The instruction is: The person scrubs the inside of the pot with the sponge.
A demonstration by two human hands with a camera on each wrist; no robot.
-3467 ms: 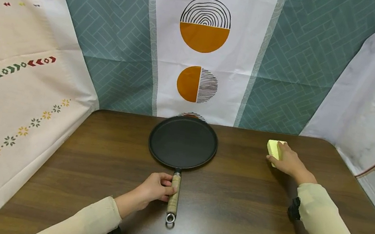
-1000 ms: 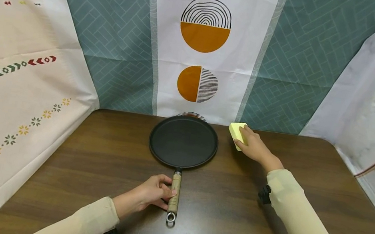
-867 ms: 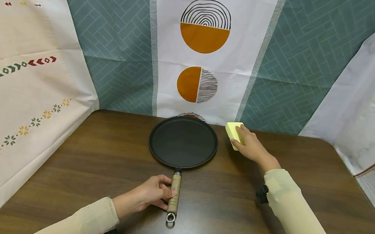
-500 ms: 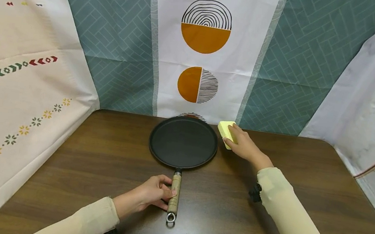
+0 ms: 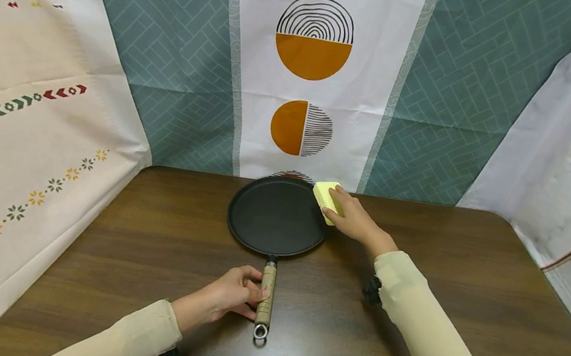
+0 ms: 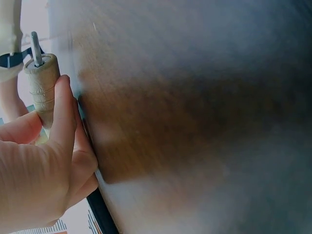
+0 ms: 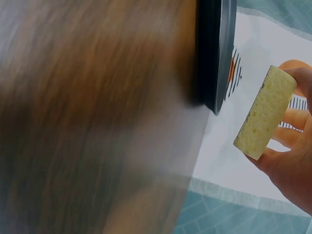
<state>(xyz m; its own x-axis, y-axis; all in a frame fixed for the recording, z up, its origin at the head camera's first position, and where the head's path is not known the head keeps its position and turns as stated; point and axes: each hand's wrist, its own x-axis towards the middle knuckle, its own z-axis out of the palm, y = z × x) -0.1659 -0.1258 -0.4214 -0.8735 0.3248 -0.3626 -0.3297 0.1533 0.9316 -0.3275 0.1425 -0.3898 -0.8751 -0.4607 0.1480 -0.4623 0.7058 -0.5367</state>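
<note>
**Pan [image 5: 274, 219] held, sponge [image 5: 323, 199] up**

Pan looks to sit midway along the table's far edge [image 5: 192, 171]. L hand [image 5: 226, 295] pinches the handle [image 5: 269, 277], thumb vs fingers, gap just handle-wide, prob so it won't slide. R hand [image 5: 354, 217] has sponge btwn thumb + fingers, spread sponge-wide, clear above pan's right rim, prob leaving its underside free.

Matt, smooth pan [image 5: 276, 217], wooden handle [image 5: 269, 277], shiny metal ring [image 6: 36, 48], porous sponge [image 7: 265, 112], glossy wooden table [image 5: 340, 334]
</note>
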